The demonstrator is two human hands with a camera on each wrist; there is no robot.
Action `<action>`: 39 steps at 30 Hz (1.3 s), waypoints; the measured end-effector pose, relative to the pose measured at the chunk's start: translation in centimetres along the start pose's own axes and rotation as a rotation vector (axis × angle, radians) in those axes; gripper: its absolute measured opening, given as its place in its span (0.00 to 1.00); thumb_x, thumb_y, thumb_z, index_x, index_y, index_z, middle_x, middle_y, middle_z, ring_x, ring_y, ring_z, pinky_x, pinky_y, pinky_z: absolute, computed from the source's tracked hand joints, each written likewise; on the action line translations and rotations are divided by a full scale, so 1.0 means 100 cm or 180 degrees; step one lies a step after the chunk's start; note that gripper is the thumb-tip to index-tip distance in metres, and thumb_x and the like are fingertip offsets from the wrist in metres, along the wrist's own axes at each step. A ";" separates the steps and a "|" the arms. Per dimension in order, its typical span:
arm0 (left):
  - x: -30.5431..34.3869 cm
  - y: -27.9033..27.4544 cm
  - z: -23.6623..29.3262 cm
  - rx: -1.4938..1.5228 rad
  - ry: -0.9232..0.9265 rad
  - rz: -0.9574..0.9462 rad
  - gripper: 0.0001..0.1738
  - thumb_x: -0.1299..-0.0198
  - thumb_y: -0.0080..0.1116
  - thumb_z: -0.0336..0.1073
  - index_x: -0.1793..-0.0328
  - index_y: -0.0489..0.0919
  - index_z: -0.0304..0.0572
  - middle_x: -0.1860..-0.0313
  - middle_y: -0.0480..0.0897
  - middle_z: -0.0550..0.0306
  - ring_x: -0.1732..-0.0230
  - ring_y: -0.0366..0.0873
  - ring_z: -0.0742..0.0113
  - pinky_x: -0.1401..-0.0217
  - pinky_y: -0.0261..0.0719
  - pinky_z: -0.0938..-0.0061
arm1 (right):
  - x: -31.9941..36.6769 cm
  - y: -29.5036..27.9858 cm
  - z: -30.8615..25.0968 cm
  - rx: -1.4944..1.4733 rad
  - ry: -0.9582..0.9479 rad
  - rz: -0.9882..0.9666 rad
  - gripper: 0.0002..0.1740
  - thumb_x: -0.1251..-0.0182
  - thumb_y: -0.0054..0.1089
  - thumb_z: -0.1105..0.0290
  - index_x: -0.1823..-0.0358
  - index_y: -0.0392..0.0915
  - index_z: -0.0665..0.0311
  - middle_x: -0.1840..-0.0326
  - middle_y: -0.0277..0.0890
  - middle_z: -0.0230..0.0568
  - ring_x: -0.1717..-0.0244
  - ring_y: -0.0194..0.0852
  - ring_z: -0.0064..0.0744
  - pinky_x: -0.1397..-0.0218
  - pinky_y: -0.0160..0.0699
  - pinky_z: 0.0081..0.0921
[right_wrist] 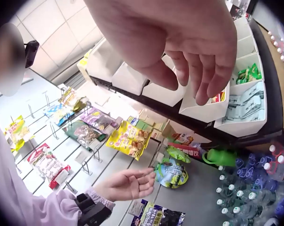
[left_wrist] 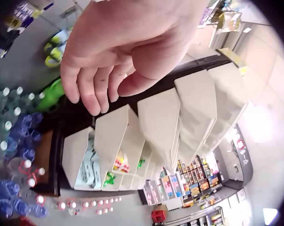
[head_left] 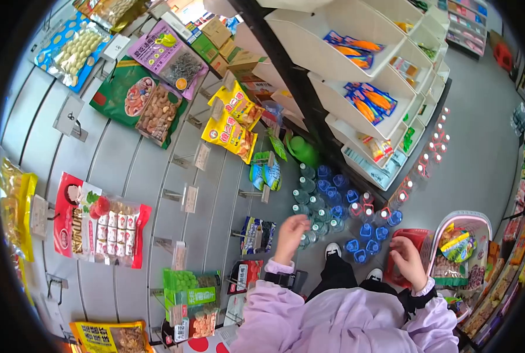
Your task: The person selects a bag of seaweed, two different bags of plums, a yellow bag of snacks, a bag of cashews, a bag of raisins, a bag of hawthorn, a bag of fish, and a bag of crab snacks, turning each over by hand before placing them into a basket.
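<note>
My left hand point(head_left: 291, 238) hangs in front of the pegboard wall with loosely bent fingers and nothing in them. In the right wrist view that hand point(right_wrist: 128, 182) is palm up, just beside a blue and green snack bag point(right_wrist: 171, 173). My right hand point(head_left: 408, 262) is held out on the other side of my body, empty, its fingers relaxed. A pink shopping basket point(head_left: 487, 235) stands to its right with a bright yellow, blue and green bag point(head_left: 457, 246) on top of other snacks. A dark purple bag point(head_left: 258, 234) hangs on a hook near my left hand.
Clear and blue-tinted bottles point(head_left: 327, 197) crowd the floor ahead of my shoes. A white-binned shelf point(head_left: 356, 88) rises beyond them. On the slatted wall point(head_left: 127, 212) hang yellow bags point(head_left: 230, 126), a green nut bag point(head_left: 139, 103) and a red and white bag point(head_left: 101, 220). A red crate point(head_left: 412, 235) sits beside the basket.
</note>
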State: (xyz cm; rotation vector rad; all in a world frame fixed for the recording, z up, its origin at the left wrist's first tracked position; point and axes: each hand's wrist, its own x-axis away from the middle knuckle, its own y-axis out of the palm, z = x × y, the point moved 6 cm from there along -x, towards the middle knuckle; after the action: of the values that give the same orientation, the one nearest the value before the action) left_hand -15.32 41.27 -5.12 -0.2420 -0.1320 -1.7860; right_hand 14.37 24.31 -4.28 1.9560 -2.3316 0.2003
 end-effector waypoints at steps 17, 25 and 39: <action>-0.241 -0.178 -0.022 -0.3264 -0.0317 0.1225 0.13 0.56 0.54 0.37 0.67 0.78 0.34 0.69 0.78 0.38 0.64 0.75 0.42 0.61 0.73 0.54 | -0.170 0.218 0.044 -0.0276 0.0684 -0.1275 0.16 0.43 0.52 0.77 0.52 0.66 0.68 0.59 0.72 0.39 0.58 0.71 0.25 0.58 0.71 0.20; -0.276 -0.182 -0.058 -0.3515 -0.0710 0.0691 0.23 0.53 0.53 0.36 0.48 0.70 0.40 0.55 0.76 0.40 0.56 0.75 0.45 0.54 0.73 0.56 | -0.151 0.184 0.054 0.0232 0.1075 -0.1123 0.14 0.42 0.52 0.75 0.54 0.69 0.69 0.60 0.73 0.38 0.62 0.72 0.24 0.57 0.71 0.20; -0.268 -0.160 -0.031 -0.3239 -0.0190 0.0510 0.11 0.62 0.60 0.37 0.80 0.76 0.35 0.79 0.75 0.42 0.74 0.75 0.48 0.71 0.70 0.59 | -0.140 0.158 0.065 0.0347 0.0979 -0.0866 0.13 0.42 0.51 0.75 0.54 0.69 0.69 0.64 0.74 0.37 0.63 0.72 0.23 0.59 0.71 0.20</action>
State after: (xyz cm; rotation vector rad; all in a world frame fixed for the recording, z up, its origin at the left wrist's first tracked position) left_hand -25.46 69.64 -13.74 -0.9943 0.7548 -1.5485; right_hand 1.32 39.58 -13.52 2.0905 -1.8812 0.5708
